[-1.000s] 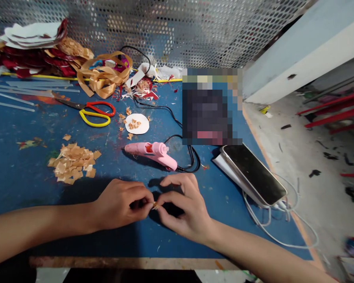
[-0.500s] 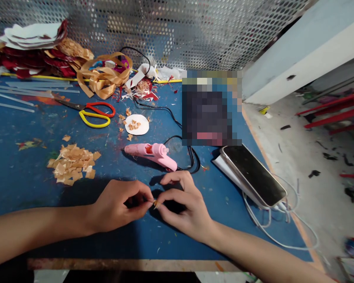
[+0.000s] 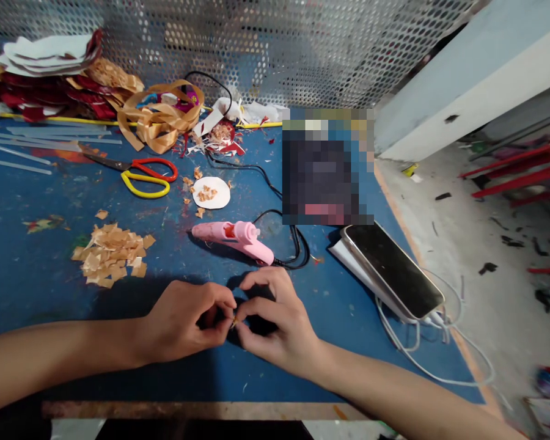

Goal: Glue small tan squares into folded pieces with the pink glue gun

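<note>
My left hand (image 3: 183,321) and my right hand (image 3: 275,324) meet fingertip to fingertip just above the blue table (image 3: 36,281), near its front edge. Both pinch one tiny tan ribbon piece (image 3: 233,320), mostly hidden by the fingers. A pink glue gun (image 3: 233,238) lies on its side just behind my hands. A pile of cut tan ribbon squares (image 3: 112,253) sits to the left of it. Farther back lies a white paper disc (image 3: 211,192) with a few tan bits on it.
Red-and-yellow scissors (image 3: 140,174) and clear glue sticks (image 3: 32,146) lie at the back left, before tan ribbon loops (image 3: 158,119) and red scraps. A phone (image 3: 392,269) on a white charger with cable rests at the right. A perforated metal screen (image 3: 256,43) closes the back.
My two hands have drawn slightly closer together, and the tan piece between the fingertips shows less than before. Nothing else on the table has moved.
</note>
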A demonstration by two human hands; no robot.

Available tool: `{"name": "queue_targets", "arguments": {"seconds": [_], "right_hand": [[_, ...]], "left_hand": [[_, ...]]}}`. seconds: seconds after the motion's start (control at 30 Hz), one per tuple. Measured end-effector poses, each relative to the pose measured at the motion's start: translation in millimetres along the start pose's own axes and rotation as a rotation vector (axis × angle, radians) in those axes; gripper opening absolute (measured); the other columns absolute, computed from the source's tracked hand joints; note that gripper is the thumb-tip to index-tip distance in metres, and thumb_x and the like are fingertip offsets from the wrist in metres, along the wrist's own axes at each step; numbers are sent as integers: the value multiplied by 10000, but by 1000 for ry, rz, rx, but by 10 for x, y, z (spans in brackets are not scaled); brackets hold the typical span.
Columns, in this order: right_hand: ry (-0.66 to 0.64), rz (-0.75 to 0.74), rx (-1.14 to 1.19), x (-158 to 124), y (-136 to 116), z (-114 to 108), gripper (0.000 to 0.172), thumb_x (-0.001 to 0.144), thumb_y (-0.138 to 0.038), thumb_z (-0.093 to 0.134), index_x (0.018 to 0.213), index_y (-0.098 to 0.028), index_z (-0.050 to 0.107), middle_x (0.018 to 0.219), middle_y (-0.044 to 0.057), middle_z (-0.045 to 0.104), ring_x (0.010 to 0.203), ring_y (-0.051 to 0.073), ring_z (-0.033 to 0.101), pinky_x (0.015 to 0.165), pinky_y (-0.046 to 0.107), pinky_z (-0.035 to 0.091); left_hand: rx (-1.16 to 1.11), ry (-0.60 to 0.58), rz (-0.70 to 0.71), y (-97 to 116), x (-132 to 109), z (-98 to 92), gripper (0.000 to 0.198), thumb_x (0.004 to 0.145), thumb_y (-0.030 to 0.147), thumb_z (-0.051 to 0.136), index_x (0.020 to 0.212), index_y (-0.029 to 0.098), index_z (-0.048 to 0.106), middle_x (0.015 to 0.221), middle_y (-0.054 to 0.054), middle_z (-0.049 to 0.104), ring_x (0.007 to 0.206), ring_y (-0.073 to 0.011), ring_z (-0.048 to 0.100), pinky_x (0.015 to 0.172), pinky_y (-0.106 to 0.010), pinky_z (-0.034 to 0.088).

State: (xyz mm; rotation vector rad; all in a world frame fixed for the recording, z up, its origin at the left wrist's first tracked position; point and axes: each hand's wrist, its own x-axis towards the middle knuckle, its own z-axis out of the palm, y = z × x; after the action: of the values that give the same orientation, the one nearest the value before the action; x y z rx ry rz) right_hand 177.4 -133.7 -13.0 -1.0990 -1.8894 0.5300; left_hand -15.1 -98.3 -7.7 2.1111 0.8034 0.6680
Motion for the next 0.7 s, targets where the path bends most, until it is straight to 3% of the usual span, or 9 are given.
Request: {"name": "queue_targets", "arguments": {"seconds": [0.17, 0.3, 0.47, 0.7], "right_hand": [[106, 18, 132, 0, 15, -92, 183, 771, -315, 605, 910, -220, 535, 965, 63, 538, 877, 214, 544, 742, 370, 473], [41, 45, 17, 0, 32, -139, 96, 772, -192, 618, 857, -227, 590, 952, 52, 537, 903, 210, 555, 776, 369, 478], [-40, -4, 20, -5, 42, -88, 71, 761, -165, 654, 799, -225, 653, 975, 50, 567, 950, 204, 554, 836, 371, 476], [-25, -55, 51, 2, 8, -93, 98, 756, -119, 622, 755, -217, 625, 907, 41, 576, 866, 186, 572, 740, 347, 508]], "left_hand": [[-125, 35, -98, 24, 5, -24, 254, 772, 109, 641, 955, 212, 497, 709, 78, 693, 466, -34, 541, 454, -113, 403], [-197, 52, -109, 22, 6, -13, 273, 777, 107, 634, 966, 211, 468, 733, 65, 695, 466, -38, 538, 444, -119, 411], [-133, 43, -55, 10, -2, -5, 247, 763, 94, 641, 930, 205, 496, 717, 76, 679, 460, -25, 546, 443, -102, 399], [-118, 0, -21, 23, -7, -26, 231, 760, 148, 629, 949, 197, 506, 753, 53, 677, 507, -44, 579, 475, -135, 414]]}}
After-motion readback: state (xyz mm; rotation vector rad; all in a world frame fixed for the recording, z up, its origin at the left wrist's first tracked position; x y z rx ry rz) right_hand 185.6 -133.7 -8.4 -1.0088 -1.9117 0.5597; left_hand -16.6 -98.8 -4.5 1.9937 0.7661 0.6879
